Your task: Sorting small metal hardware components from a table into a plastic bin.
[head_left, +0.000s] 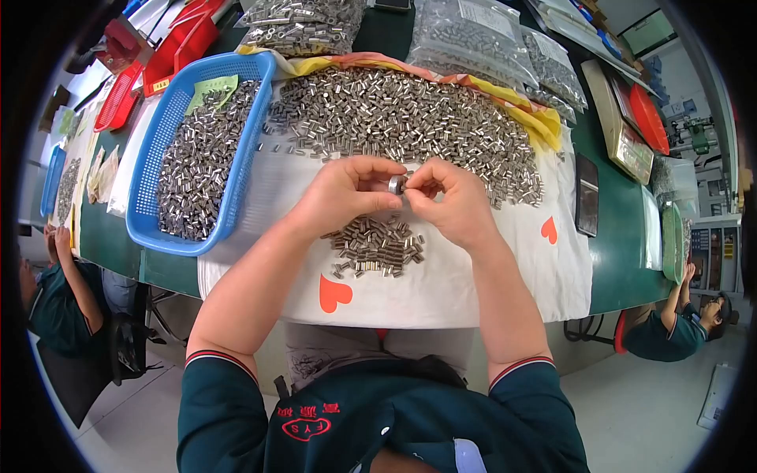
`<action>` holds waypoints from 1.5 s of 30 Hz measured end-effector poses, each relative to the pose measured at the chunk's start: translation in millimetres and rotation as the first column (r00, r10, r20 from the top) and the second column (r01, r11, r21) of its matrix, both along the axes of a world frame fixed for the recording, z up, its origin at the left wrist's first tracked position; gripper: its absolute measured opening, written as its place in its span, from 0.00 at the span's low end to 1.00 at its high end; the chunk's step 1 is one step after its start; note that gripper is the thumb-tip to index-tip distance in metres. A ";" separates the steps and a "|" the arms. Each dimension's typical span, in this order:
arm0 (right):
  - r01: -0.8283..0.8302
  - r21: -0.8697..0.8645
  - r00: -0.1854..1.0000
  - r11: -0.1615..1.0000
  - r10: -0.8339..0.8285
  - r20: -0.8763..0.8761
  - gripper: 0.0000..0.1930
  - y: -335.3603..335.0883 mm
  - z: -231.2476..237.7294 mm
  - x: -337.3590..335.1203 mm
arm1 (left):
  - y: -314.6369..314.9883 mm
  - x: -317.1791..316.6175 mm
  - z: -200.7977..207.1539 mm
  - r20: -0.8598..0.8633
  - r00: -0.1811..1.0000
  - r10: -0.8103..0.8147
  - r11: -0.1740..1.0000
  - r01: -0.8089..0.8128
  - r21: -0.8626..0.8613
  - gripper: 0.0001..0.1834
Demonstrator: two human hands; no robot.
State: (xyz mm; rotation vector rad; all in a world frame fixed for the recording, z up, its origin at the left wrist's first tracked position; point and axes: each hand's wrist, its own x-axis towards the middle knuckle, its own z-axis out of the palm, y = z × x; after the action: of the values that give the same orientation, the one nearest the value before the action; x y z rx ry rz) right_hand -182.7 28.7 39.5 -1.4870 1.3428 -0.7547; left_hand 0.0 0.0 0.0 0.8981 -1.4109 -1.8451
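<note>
Between the thumb and fingers of my left hand [347, 191] is a short, round metal ring [396, 184]. My right hand [456, 203] is closed in a pinch close against the ring's right side; whatever its fingertips hold is mostly hidden. Just below my hands lies a small pile of short metal cylinders [378, 248] on a white cloth [441, 296] with red hearts. Beyond my hands spreads a much larger heap of the same kind of cylinders [410, 114].
At left, a blue plastic basket [140, 201] holds many small metal pieces. Clear bags of metal parts [473, 39] line the far side, past a yellow-and-red cloth edge [544, 126]. A dark phone-like slab [587, 195] lies at right. Other people sit at both sides.
</note>
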 end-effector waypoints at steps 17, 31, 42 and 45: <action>0.135 -0.097 0.985 0.986 -0.123 0.123 0.07 -16.5 -8.7 -33.9 | 8.2 -6.8 13.6 0.296 0.952 -0.077 0.952 0.158 -0.261 0.19; -0.185 -0.600 0.793 0.778 -0.242 -0.559 0.04 -17.2 -37.6 -3.0 | 6.1 -11.0 9.7 0.029 0.979 -0.200 0.972 0.202 -0.116 0.20; 0.064 -0.355 0.982 0.933 0.005 0.190 0.04 6.7 3.1 -9.5 | -1.0 -4.8 -0.8 -0.282 0.958 -0.049 0.992 0.080 0.098 0.18; -0.013 -0.415 0.991 0.910 0.066 0.113 0.05 6.5 8.5 -4.9 | -0.7 -0.8 0.0 -0.251 0.968 -0.032 0.995 0.055 0.088 0.18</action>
State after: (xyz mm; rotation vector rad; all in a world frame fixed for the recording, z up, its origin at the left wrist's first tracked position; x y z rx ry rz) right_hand -187.6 35.2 48.1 -1.7560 1.0955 -1.1404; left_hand -0.8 -0.7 0.0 0.6563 -1.2056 -1.9934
